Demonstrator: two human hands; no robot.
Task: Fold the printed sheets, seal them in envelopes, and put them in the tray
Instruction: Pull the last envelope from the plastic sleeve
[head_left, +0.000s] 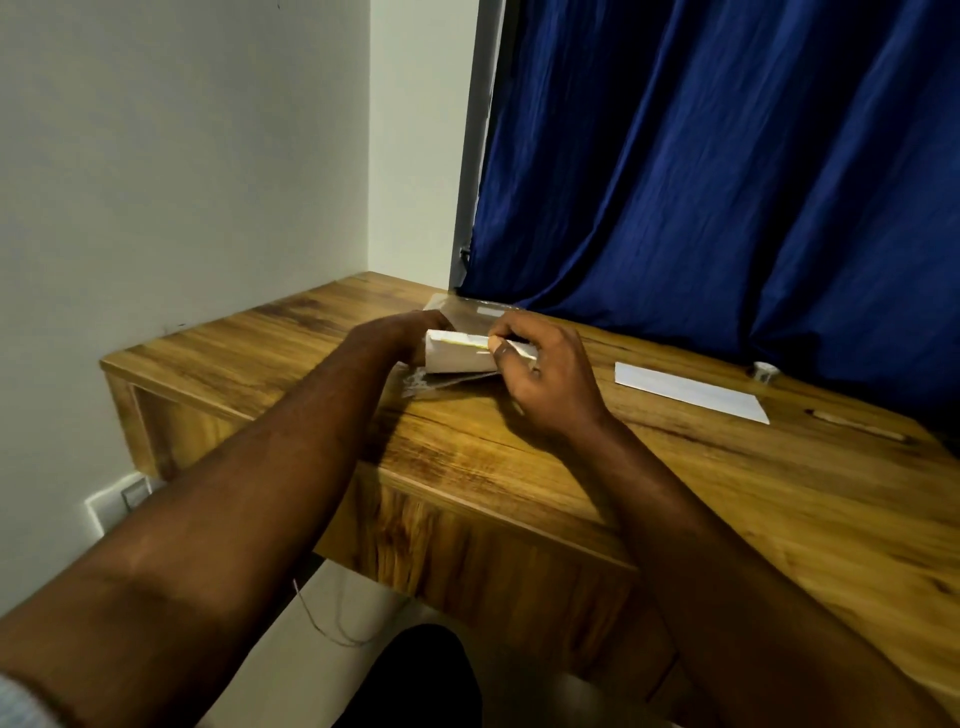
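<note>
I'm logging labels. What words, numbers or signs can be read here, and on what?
No text can be read.
Held envelope: no print visible.
Flat envelope: plain white.
White patch on the clear wrapper: too blurred to read.

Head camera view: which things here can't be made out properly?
Head view:
- White packet: one envelope or several, sealed or not, is unclear; the right hand covers its end.
- Left hand: fingers hidden behind the packet it holds.
- Small round thing by the curtain: too small and dark to name.
- Thin stick on the desk: blurred.
- Tray: none plainly visible.
</note>
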